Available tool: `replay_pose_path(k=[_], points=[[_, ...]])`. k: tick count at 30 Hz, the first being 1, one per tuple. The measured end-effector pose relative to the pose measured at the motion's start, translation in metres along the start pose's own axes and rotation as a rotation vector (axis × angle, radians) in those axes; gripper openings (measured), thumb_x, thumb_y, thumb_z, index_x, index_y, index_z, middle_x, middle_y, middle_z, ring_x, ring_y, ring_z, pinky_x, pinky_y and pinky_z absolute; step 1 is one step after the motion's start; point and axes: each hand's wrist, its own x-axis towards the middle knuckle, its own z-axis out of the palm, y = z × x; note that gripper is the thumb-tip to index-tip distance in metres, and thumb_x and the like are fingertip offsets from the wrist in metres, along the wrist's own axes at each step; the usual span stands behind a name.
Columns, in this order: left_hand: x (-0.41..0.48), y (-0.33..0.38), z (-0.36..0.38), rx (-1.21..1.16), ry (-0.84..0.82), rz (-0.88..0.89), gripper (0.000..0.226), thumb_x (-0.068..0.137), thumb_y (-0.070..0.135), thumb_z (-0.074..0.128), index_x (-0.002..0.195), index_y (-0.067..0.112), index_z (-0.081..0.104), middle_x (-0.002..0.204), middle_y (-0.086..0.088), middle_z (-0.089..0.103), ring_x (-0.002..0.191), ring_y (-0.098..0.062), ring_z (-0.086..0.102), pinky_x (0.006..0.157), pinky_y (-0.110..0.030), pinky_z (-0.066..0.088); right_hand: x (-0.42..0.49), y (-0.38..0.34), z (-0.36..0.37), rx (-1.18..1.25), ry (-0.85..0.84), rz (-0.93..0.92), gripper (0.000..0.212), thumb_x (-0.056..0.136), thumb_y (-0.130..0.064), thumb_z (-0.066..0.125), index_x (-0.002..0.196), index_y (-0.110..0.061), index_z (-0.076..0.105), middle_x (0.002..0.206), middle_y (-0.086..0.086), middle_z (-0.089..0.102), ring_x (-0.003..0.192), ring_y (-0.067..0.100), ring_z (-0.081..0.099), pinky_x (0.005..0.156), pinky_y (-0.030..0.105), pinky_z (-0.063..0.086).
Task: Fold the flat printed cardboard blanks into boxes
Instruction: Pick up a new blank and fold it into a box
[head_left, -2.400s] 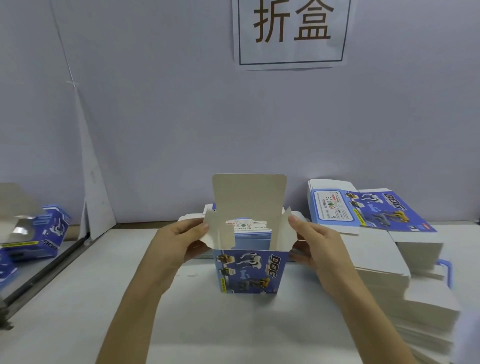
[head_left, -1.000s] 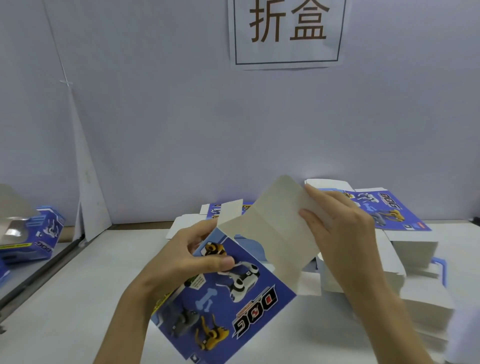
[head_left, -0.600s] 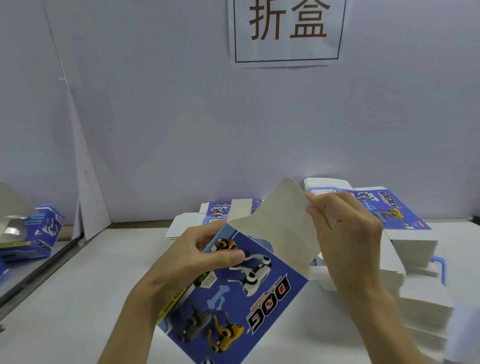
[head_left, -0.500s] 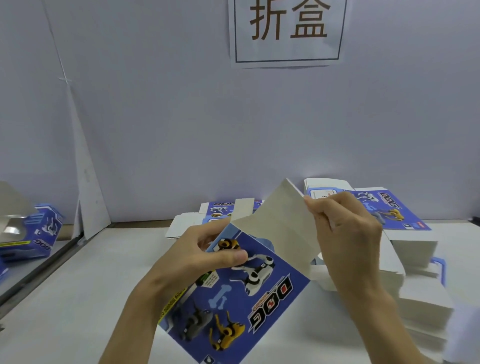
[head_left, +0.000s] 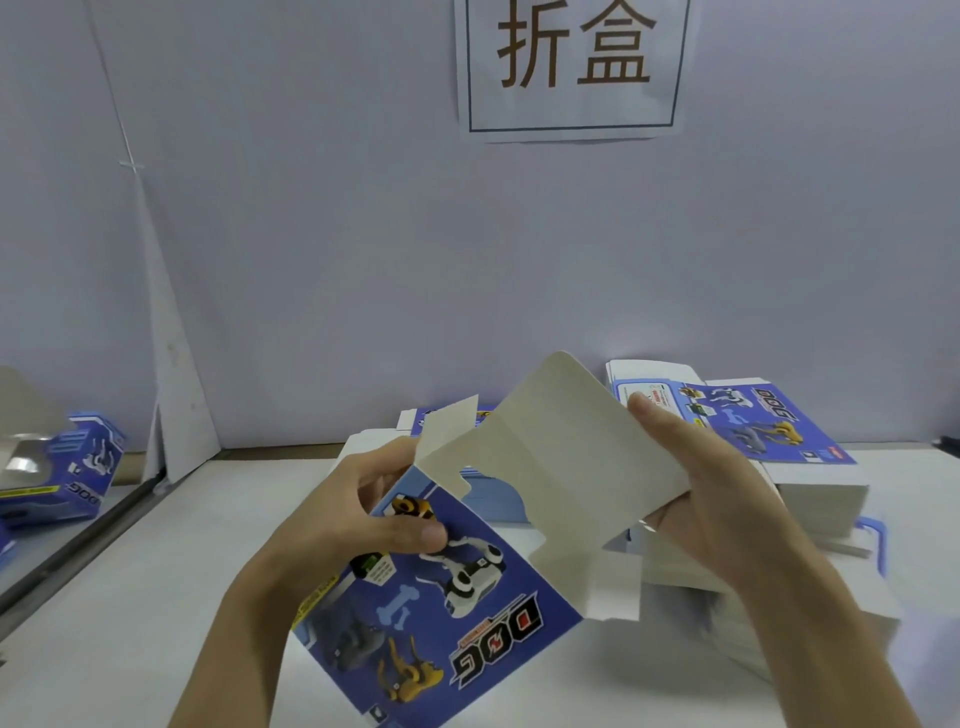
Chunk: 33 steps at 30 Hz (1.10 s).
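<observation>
I see my left hand pinching the tilted box by its blue face above the table, my right hand gripping its raised flap; stacked blanks crowd the right

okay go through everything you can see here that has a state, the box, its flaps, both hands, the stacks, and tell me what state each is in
box: opened into shape, tilted, held off the table
lid flap: open, unfolded
small side flap: open, sticking up
left hand: grips the box, thumb on the printed face
right hand: holds the lid flap
stack of flat blanks: unfolded, piled at right
finished box: folded, lid open, at far left
</observation>
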Motion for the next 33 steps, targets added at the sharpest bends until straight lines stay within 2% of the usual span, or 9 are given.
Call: replay_pose_path(k=[5, 11, 14, 17, 22, 26, 29, 31, 33], points=[[-0.001, 0.001, -0.002, 0.012, 0.0, -0.033, 0.065, 0.041, 0.062, 0.088, 0.1, 0.042, 0.069, 0.102, -0.001, 0.074, 0.087, -0.026, 0.073, 0.065, -0.024, 0.057, 0.001, -0.003, -0.001, -0.169, -0.128, -0.012, 0.029, 0.063, -0.036, 0.069, 0.08, -0.015, 0.079, 0.074, 0.007, 0.071, 0.06, 0.014, 0.065, 0.047, 0.023, 0.05], [0.002, 0.0, 0.004, 0.063, -0.013, -0.05, 0.062, 0.04, 0.069, 0.084, 0.096, 0.051, 0.066, 0.102, 0.005, 0.074, 0.089, -0.019, 0.073, 0.066, -0.021, 0.056, 0.002, -0.005, -0.002, -0.294, -0.04, -0.036, 0.017, 0.063, -0.038, 0.081, 0.07, -0.023, 0.078, 0.068, 0.001, 0.069, 0.058, 0.012, 0.062, 0.053, 0.022, 0.046], [0.002, 0.0, 0.004, 0.077, -0.021, -0.041, 0.062, 0.042, 0.062, 0.087, 0.099, 0.05, 0.066, 0.104, 0.004, 0.073, 0.092, -0.019, 0.072, 0.066, -0.022, 0.056, 0.001, -0.004, 0.003, -0.365, -0.038, -0.087, 0.026, 0.062, -0.047, 0.081, 0.075, -0.024, 0.079, 0.069, 0.0, 0.071, 0.056, 0.01, 0.062, 0.048, 0.017, 0.045], [0.004, 0.0, 0.004, 0.109, -0.006, -0.031, 0.054, 0.048, 0.046, 0.081, 0.099, 0.056, 0.065, 0.105, 0.01, 0.072, 0.096, -0.013, 0.07, 0.067, -0.02, 0.056, 0.003, 0.0, 0.006, -0.366, 0.026, -0.137, 0.027, 0.058, -0.047, 0.069, 0.076, -0.03, 0.08, 0.072, -0.001, 0.074, 0.056, 0.007, 0.065, 0.046, 0.016, 0.047], [0.005, -0.004, 0.003, 0.154, 0.007, -0.042, 0.056, 0.048, 0.048, 0.077, 0.101, 0.062, 0.062, 0.104, 0.013, 0.071, 0.098, -0.012, 0.068, 0.069, -0.021, 0.055, 0.002, 0.003, 0.01, -0.457, 0.027, -0.179, 0.04, 0.058, -0.062, 0.064, 0.078, -0.031, 0.079, 0.069, 0.001, 0.072, 0.054, 0.006, 0.063, 0.046, 0.013, 0.045], [0.006, -0.005, 0.005, 0.18, 0.01, -0.032, 0.061, 0.049, 0.05, 0.077, 0.107, 0.062, 0.06, 0.111, 0.013, 0.068, 0.104, -0.015, 0.066, 0.077, -0.027, 0.056, 0.005, 0.007, 0.013, -0.486, 0.084, -0.253, 0.016, 0.067, -0.051, 0.063, 0.068, -0.042, 0.076, 0.066, -0.011, 0.071, 0.052, -0.004, 0.06, 0.045, 0.008, 0.042], [0.008, -0.009, 0.006, 0.179, 0.052, -0.037, 0.07, 0.05, 0.049, 0.078, 0.118, 0.05, 0.061, 0.118, 0.013, 0.065, 0.109, -0.019, 0.064, 0.088, -0.035, 0.054, 0.006, 0.007, 0.01, -0.487, 0.048, -0.284, 0.022, 0.068, -0.053, 0.061, 0.074, -0.039, 0.077, 0.066, -0.01, 0.07, 0.053, -0.003, 0.059, 0.047, 0.008, 0.042], [0.008, -0.012, 0.005, 0.175, 0.084, -0.049, 0.072, 0.05, 0.046, 0.081, 0.119, 0.047, 0.059, 0.115, 0.015, 0.066, 0.107, -0.017, 0.065, 0.083, -0.031, 0.056, 0.005, 0.007, 0.007, -0.515, -0.049, -0.26, 0.028, 0.071, -0.052, 0.061, 0.085, -0.033, 0.077, 0.073, -0.009, 0.072, 0.059, 0.0, 0.063, 0.051, 0.009, 0.044], [0.01, -0.014, 0.005, 0.173, 0.121, -0.058, 0.067, 0.053, 0.039, 0.084, 0.113, 0.052, 0.058, 0.111, 0.017, 0.068, 0.101, -0.012, 0.067, 0.071, -0.022, 0.057, 0.006, 0.008, 0.005, -0.591, -0.105, -0.25, 0.017, 0.082, -0.038, 0.066, 0.095, -0.031, 0.074, 0.083, -0.008, 0.074, 0.069, 0.002, 0.067, 0.057, 0.012, 0.047]])
